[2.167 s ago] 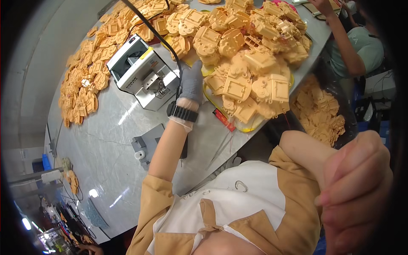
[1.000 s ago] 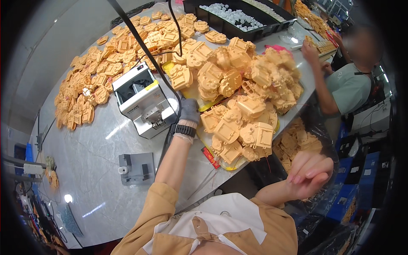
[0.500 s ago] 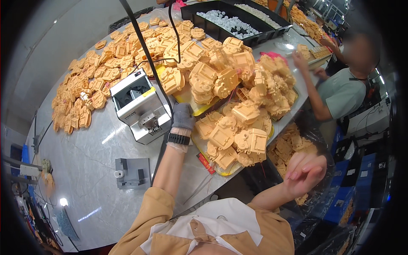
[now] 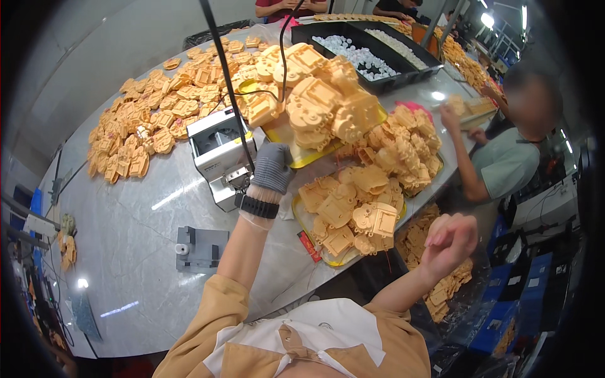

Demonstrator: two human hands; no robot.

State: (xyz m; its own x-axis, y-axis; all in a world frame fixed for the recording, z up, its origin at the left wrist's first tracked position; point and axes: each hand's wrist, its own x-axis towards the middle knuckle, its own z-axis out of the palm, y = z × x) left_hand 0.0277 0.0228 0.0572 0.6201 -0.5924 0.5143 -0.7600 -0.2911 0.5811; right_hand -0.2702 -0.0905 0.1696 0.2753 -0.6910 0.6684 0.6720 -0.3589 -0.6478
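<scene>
My left hand (image 4: 273, 167), in a grey knit glove, grips the near left corner of a yellow-rimmed tray (image 4: 305, 157). Its fingertips are partly hidden at the tray's edge. Heaped on that tray are pale orange plastic housings (image 4: 312, 104), some with round bosses and square recesses. Just in front lies a second yellow-rimmed tray (image 4: 340, 259), also piled with housings (image 4: 337, 208). My bare right hand (image 4: 449, 242) hangs in the air right of the trays, above a bag of more housings (image 4: 441, 290). Its fingers are curled in, with nothing visible in them.
Left of my gloved hand stands a white-and-black machine (image 4: 220, 154), with a dark pole and cable before it. A grey fixture (image 4: 201, 249) rests on the table. Loose housings (image 4: 151, 120) cover the far left. Black bins (image 4: 372, 53) hold white parts. A co-worker (image 4: 510, 167) sits at right.
The held tray and its heap have shifted right and look larger, nearer the camera. My right hand's fingers have curled in more. The whole view has swung slightly.
</scene>
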